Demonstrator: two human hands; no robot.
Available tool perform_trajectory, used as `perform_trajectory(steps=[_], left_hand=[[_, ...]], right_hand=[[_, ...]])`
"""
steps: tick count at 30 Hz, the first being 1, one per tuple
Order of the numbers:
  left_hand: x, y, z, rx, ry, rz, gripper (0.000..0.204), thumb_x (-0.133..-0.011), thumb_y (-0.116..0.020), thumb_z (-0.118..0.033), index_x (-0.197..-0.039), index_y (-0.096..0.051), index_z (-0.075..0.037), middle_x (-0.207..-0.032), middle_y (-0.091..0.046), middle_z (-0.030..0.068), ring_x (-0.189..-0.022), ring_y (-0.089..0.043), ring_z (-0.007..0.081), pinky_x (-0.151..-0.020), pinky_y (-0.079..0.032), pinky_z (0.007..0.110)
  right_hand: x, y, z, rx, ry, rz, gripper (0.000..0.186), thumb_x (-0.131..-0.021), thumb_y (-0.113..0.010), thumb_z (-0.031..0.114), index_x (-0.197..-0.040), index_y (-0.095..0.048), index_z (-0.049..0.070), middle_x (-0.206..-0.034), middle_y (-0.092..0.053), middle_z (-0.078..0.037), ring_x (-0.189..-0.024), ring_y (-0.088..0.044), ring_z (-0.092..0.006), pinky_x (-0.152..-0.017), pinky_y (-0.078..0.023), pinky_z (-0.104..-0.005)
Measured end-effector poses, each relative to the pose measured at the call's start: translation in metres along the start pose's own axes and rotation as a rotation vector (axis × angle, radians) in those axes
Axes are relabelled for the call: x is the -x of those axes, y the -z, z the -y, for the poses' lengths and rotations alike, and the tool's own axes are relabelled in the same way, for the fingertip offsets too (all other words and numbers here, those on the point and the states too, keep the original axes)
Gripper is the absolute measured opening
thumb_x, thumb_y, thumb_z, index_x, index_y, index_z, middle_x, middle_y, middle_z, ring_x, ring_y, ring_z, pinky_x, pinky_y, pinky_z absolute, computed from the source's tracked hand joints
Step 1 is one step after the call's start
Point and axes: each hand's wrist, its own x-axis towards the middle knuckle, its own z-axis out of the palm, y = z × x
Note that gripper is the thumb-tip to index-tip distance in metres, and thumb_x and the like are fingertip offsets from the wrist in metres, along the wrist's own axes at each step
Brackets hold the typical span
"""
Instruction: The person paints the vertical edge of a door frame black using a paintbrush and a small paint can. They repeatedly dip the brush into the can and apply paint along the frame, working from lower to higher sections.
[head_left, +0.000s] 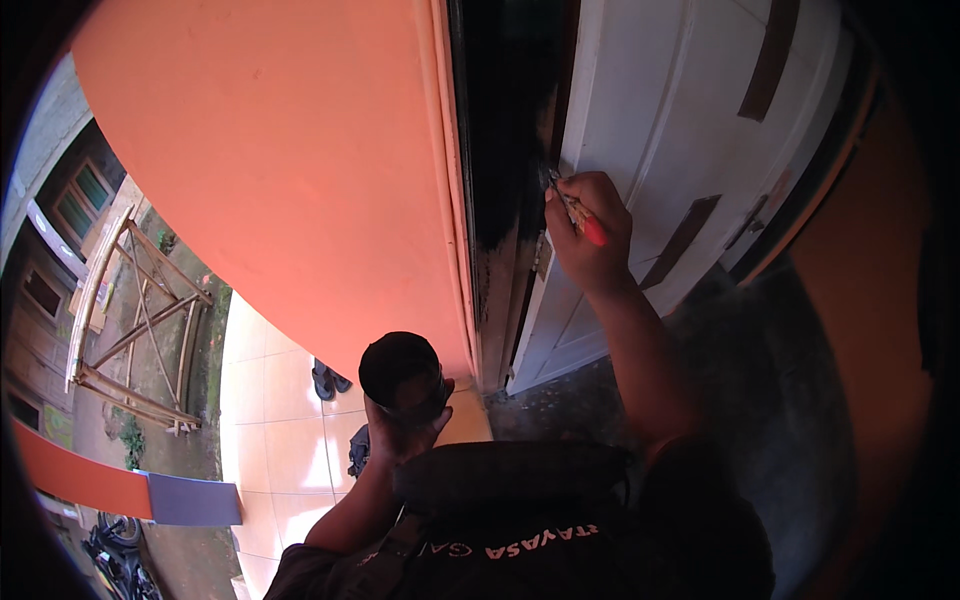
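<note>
A small paintbrush with a red handle end is pinched in the fingers of my right hand. Its tip meets the door frame, or sits very close to it. Dark paint covers the upper frame; lower down, the surface is patchy and brownish. My left hand is wrapped round a round container, held low by the wall's edge. The inside of that container looks black, and its contents are hard to make out.
A white panelled door with brown strips stands ajar on the right. The orange wall fills the left of the frame. Sandals lie on the shiny tiled floor. Outside are a bamboo stand and a motorbike.
</note>
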Motion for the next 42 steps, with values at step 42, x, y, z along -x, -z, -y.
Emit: perform_trajectory(steps=[42], left_hand=[[-0.021, 0.034, 0.016, 0.061, -0.017, 0.145, 0.084, -0.089, -0.049, -0.075, -0.145, -0.044, -0.011, -0.136, -0.057, 0.0119, -0.128, -0.055, 0.0322, -0.095, -0.056, 0.051]], right_hand=[[0.060, 0.009, -0.035, 0.100, -0.054, 0.059, 0.014, -0.086, -0.072, 0.004, -0.094, -0.059, 0.003, -0.092, -0.062, -0.015, -0.080, -0.067, -0.0317, -0.071, -0.056, -0.0386]])
